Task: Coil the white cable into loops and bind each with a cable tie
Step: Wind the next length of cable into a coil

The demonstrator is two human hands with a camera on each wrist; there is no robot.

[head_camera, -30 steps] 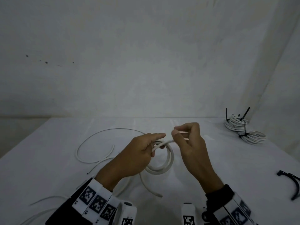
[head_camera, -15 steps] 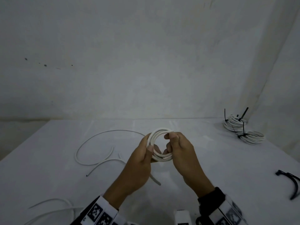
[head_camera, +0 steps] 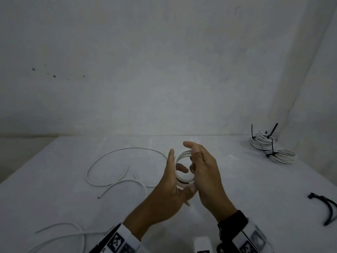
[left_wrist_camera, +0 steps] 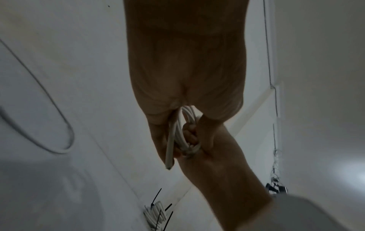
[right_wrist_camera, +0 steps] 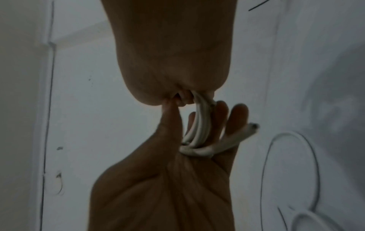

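White cable coil (head_camera: 184, 177): held upright above the worktop (head_camera: 237, 179) between your hands, left hand (head_camera: 168, 194) gripping its lower edge, right hand (head_camera: 206, 172) curled round its right side.

Both palms hide most of the small white coil (head_camera: 184, 177). The loose cable (head_camera: 60, 236) runs off the near left edge.

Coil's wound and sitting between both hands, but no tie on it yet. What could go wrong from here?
1. The coil is unbound; if either the left hand or the right hand loosens its grip, the loops may spring open.
2. The free cable end sticks out and could unwind.
3. The spare black ties lie far right; reaching them leaves one hand holding the coil.
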